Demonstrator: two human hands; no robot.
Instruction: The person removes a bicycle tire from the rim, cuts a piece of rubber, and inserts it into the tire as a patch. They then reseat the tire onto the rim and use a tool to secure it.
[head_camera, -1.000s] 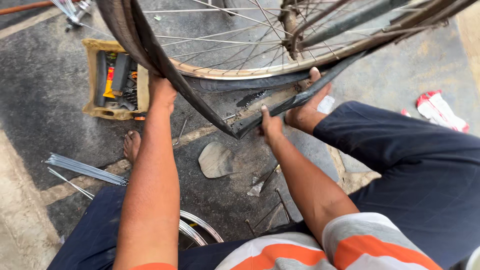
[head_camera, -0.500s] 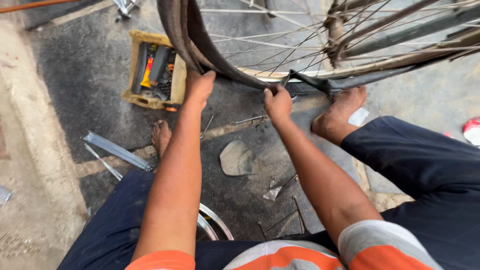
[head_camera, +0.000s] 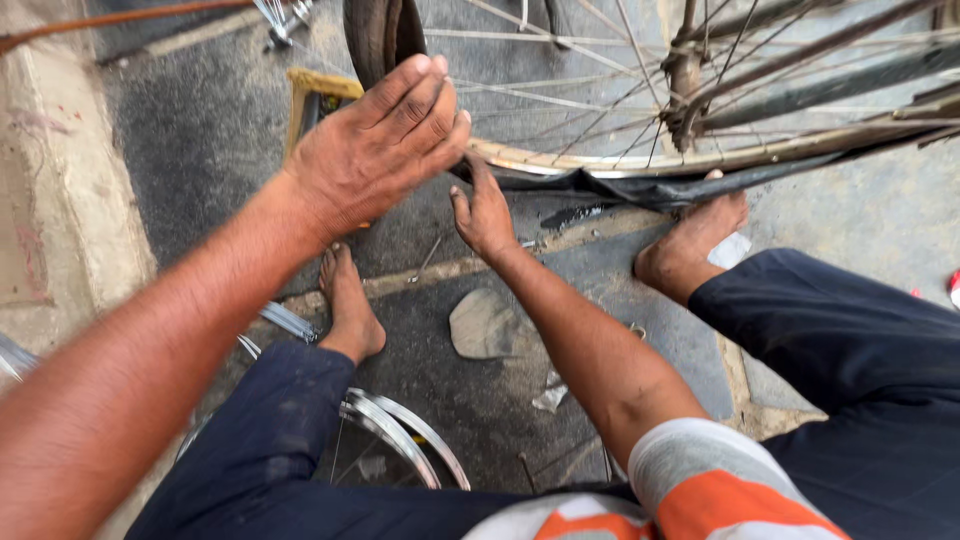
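Both hands (head_camera: 375, 150) (head_camera: 485, 212) outstretched, open-fingered

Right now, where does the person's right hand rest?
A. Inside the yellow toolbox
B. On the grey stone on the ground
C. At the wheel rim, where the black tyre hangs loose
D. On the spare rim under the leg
C: the right hand reaches up with its fingers at the bicycle wheel rim, where the loose black tyre sags beneath it.
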